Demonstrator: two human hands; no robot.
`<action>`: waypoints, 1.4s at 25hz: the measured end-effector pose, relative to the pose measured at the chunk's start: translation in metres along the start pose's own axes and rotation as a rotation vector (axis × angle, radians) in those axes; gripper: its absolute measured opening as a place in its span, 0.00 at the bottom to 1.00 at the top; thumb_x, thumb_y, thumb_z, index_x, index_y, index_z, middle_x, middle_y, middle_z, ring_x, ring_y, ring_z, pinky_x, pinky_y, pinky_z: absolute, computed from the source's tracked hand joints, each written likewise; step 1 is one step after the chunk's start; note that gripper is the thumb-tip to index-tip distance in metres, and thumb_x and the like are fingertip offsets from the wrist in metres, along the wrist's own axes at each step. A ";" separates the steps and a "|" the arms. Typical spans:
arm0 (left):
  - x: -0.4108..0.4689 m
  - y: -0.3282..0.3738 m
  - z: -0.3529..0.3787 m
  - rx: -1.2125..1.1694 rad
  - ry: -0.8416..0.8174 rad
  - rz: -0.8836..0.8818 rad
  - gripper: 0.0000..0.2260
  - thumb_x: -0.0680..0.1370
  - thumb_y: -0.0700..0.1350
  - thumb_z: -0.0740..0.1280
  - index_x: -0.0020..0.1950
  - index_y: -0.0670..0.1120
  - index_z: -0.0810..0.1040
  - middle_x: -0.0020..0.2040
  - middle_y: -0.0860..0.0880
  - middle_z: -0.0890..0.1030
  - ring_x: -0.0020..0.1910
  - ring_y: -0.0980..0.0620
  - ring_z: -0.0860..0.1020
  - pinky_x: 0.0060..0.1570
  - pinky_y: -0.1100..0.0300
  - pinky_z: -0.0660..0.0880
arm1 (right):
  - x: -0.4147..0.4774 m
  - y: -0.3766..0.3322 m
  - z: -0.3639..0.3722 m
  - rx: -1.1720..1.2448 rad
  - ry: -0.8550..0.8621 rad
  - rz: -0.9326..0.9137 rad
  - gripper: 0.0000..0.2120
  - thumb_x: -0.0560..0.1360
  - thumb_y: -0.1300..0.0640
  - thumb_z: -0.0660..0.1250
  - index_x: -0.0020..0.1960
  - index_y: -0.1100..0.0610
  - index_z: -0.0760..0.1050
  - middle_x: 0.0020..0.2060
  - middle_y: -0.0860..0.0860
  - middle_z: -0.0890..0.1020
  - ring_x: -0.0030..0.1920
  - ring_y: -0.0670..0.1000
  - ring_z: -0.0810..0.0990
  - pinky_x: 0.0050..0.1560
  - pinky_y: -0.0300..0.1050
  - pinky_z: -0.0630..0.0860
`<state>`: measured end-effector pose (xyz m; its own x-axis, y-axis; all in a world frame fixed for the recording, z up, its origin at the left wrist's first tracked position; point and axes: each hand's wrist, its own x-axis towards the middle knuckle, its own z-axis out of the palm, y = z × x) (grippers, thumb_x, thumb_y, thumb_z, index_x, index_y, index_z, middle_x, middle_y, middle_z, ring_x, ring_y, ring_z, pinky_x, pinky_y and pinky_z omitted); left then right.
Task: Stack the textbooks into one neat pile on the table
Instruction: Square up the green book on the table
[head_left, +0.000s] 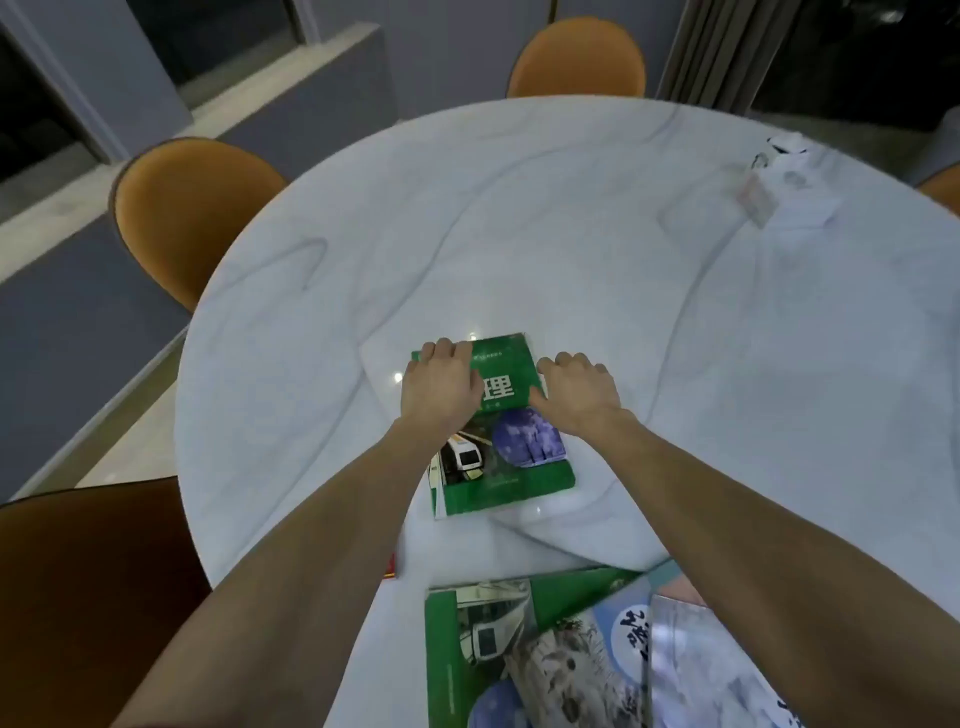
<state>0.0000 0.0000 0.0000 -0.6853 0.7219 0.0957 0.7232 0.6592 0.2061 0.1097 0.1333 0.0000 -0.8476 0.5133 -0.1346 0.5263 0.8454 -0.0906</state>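
Observation:
A green textbook with a train and a blue globe on its cover lies flat in the middle of the round marble table; another book's edge shows under it on the left. My left hand rests palm down on its far left corner, fingers curled over the top edge. My right hand presses against its far right edge. Near the table's front edge lie a second green textbook, a pale blue and white book and another whitish book, overlapping loosely.
Orange chairs stand at the left, at the far side and at the near left. A white plastic bag with a small packet lies at the table's far right. A red sliver shows beside my left forearm.

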 end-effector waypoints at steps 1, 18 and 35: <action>-0.003 -0.002 0.003 -0.007 -0.026 -0.030 0.17 0.78 0.46 0.58 0.65 0.42 0.71 0.60 0.42 0.77 0.59 0.42 0.73 0.53 0.48 0.72 | -0.002 -0.002 0.004 -0.009 -0.030 0.007 0.19 0.76 0.50 0.57 0.63 0.59 0.70 0.57 0.58 0.77 0.57 0.59 0.74 0.54 0.53 0.71; -0.030 -0.019 0.064 -0.482 -0.145 -0.735 0.19 0.76 0.47 0.65 0.63 0.40 0.66 0.61 0.38 0.71 0.61 0.39 0.69 0.54 0.45 0.72 | 0.011 -0.007 0.069 0.483 -0.172 0.451 0.27 0.69 0.48 0.73 0.59 0.65 0.72 0.58 0.63 0.75 0.58 0.62 0.75 0.56 0.54 0.75; -0.035 -0.029 0.067 -1.259 -0.001 -0.835 0.11 0.81 0.42 0.59 0.63 0.49 0.68 0.48 0.41 0.81 0.44 0.44 0.82 0.43 0.50 0.81 | 0.014 -0.001 0.073 0.863 -0.107 0.662 0.18 0.72 0.59 0.69 0.59 0.64 0.70 0.56 0.61 0.78 0.56 0.60 0.77 0.53 0.49 0.75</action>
<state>0.0088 -0.0309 -0.0743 -0.8497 0.2427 -0.4680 -0.4067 0.2633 0.8748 0.1024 0.1291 -0.0739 -0.3910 0.7773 -0.4929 0.7810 -0.0032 -0.6245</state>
